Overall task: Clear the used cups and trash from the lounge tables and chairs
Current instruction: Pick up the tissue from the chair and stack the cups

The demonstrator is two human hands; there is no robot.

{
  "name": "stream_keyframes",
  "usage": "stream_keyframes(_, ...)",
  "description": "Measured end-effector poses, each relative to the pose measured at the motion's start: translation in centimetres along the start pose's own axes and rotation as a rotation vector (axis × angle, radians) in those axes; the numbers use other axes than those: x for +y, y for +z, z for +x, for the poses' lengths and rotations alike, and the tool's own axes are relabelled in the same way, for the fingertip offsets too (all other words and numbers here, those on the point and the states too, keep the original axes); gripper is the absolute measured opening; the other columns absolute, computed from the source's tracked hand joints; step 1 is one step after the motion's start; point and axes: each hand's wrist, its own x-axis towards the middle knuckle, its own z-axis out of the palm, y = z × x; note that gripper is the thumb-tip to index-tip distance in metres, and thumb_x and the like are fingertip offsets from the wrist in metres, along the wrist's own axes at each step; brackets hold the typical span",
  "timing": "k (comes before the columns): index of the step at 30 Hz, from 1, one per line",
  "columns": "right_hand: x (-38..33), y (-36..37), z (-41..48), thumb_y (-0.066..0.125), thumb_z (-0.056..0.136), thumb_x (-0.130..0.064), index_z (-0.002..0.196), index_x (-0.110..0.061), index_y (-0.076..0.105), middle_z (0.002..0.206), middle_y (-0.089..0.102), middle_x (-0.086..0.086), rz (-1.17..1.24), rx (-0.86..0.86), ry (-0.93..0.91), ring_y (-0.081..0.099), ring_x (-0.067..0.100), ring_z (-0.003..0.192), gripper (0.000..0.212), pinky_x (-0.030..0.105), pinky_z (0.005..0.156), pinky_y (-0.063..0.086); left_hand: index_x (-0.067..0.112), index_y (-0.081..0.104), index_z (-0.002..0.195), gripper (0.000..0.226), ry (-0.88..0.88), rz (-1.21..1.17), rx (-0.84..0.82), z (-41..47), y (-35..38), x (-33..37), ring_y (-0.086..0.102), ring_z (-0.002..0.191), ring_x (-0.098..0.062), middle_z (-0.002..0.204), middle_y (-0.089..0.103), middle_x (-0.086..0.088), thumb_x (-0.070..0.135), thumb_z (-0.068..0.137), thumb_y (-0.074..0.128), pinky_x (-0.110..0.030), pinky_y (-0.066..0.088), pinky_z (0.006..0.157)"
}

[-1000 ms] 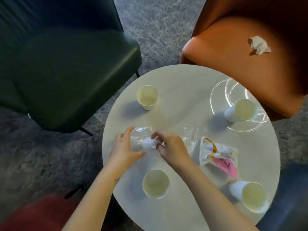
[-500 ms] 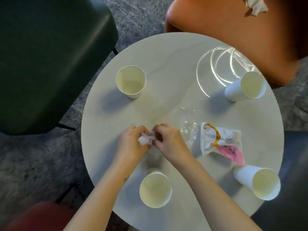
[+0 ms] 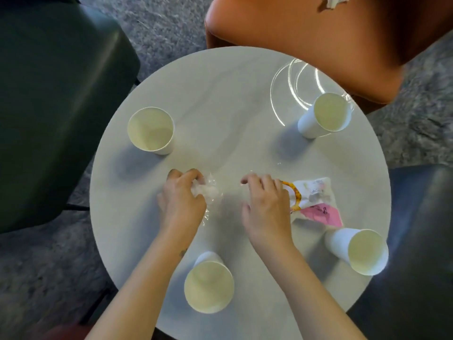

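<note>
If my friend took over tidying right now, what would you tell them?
Left hand grips a crumpled clear plastic wad.
Right hand hovers at the edge of the white-and-pink snack wrapper, fingers curled; unclear if it holds anything.
Four white paper cups stand on the round white table, near a clear plastic dish.
A crumpled white tissue lies on the orange chair.
Done: wad gathered. Left: cups, wrapper, dish, tissue.

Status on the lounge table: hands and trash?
Left hand grips crumpled plastic wrap. Right hand at snack wrapper, grip unclear. Four cups uncleared on table, tissue on orange chair. Nothing blocking.
</note>
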Motion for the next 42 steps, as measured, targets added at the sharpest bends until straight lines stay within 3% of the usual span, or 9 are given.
stream_keyframes(4, 1.3, -1.5, -1.0, 0.080, 0.067, -0.021, 0.129, -0.021, 0.034, 0.121, 0.037, 0.004, -0.093, -0.196, 0.092, 0.054, 0.027, 0.088, 0.077, 0.029, 0.061, 0.035, 0.032, 0.052, 0.076, 0.036, 0.011, -0.021, 0.021, -0.3, -0.1, 0.3, 0.041, 0.068, -0.016, 0.087, 0.044, 0.003, -0.003, 0.071, 0.051, -0.022, 0.018, 0.055)
stream_keyframes(7, 1.9, -0.8, -1.5, 0.068, 0.071, 0.000, 0.130, -0.019, 0.026, 0.122, 0.031, 0.006, -0.117, -0.350, 0.083, 0.051, 0.027, 0.083, 0.075, 0.030, 0.058, 0.036, 0.031, 0.056, 0.077, 0.034, -0.012, -0.009, 0.013, -0.6, -0.1, 0.4, 0.041, 0.068, -0.016, 0.087, 0.045, 0.003, -0.002, 0.071, 0.051, -0.025, 0.019, 0.055)
stream_keyframes(11, 2.1, 0.3, -1.3, 0.045, 0.071, 0.017, 0.105, -0.008, 0.049, 0.101, 0.048, 0.005, 0.177, -0.282, 0.059, 0.051, 0.028, 0.084, 0.042, 0.038, 0.067, 0.042, 0.031, 0.060, 0.076, 0.034, -0.040, -0.054, -0.039, -0.7, 0.2, 0.4, 0.054, 0.072, -0.022, 0.088, 0.050, 0.003, -0.001, 0.071, 0.050, -0.027, 0.039, 0.066)
stream_keyframes(16, 0.6, 0.2, -1.1, 0.057, 0.074, 0.013, 0.090, -0.007, 0.063, 0.078, 0.060, 0.000, 0.497, 0.022, -0.007, 0.052, 0.010, 0.069, 0.027, 0.017, 0.066, 0.041, 0.033, 0.063, 0.073, 0.033, -0.082, -0.349, -0.162, -1.5, 0.0, 0.8, 0.063, 0.073, -0.027, 0.097, 0.058, -0.009, 0.001, 0.075, 0.057, -0.040, 0.057, 0.070)
stream_keyframes(21, -1.4, -1.1, -1.7, 0.058, 0.074, 0.003, 0.108, -0.009, 0.061, 0.099, 0.067, 0.000, 0.569, 0.021, -0.130, 0.055, 0.009, 0.092, 0.037, 0.017, 0.084, 0.038, 0.009, 0.065, 0.094, 0.019, -0.182, -0.844, -0.359, -2.3, -1.9, 1.7, 0.066, 0.075, -0.018, 0.104, 0.057, -0.021, 0.012, 0.075, 0.063, -0.030, 0.057, 0.073)
stream_keyframes(25, -2.3, -1.6, -2.0, 0.062, 0.077, -0.027, 0.107, -0.019, 0.066, 0.117, 0.058, -0.002, 0.410, -0.007, -0.235, 0.040, 0.020, 0.113, 0.032, 0.025, 0.094, 0.023, 0.009, 0.063, 0.096, 0.028, -0.142, -0.855, -0.296, -2.9, -3.4, 1.7, 0.068, 0.069, -0.016, 0.100, 0.059, -0.014, 0.019, 0.073, 0.075, -0.023, 0.056, 0.066)
stream_keyframes(28, -2.6, -2.4, -1.4, 0.071, 0.078, -0.021, 0.098, -0.027, 0.069, 0.129, 0.043, -0.003, 0.643, -0.028, -0.159, 0.037, 0.018, 0.121, 0.021, 0.027, 0.101, 0.028, 0.009, 0.065, 0.086, 0.013, -0.119, -0.952, -0.285, -3.5, -4.2, 1.6, 0.068, 0.068, -0.020, 0.092, 0.060, -0.017, 0.010, 0.075, 0.070, -0.024, 0.055, 0.065)
stream_keyframes(35, -4.8, -2.7, 0.2, 0.071, 0.075, -0.006, 0.087, -0.024, 0.055, 0.078, 0.060, -0.013, 0.854, -0.019, -0.179, 0.056, 0.002, 0.067, 0.027, 0.016, 0.060, 0.043, 0.011, 0.057, 0.074, 0.014, 0.001, -0.878, -0.224, -3.1, -6.1, 0.9, 0.057, 0.072, -0.016, 0.076, 0.062, -0.008, 0.000, 0.080, 0.063, -0.027, 0.043, 0.067)
stream_keyframes(42, -8.4, -3.8, 5.3, 0.068, 0.070, 0.008, 0.073, -0.014, 0.063, 0.075, 0.062, 0.003, 0.763, 0.134, -0.247, 0.059, 0.017, 0.067, 0.023, 0.020, 0.057, 0.045, 0.040, 0.053, 0.101, 0.042, 0.105, -0.626, 0.088, -0.6, -9.6, -0.7, 0.053, 0.102, 0.003, 0.108, 0.057, 0.016, 0.009, 0.077, 0.068, -0.015, 0.046, 0.077)
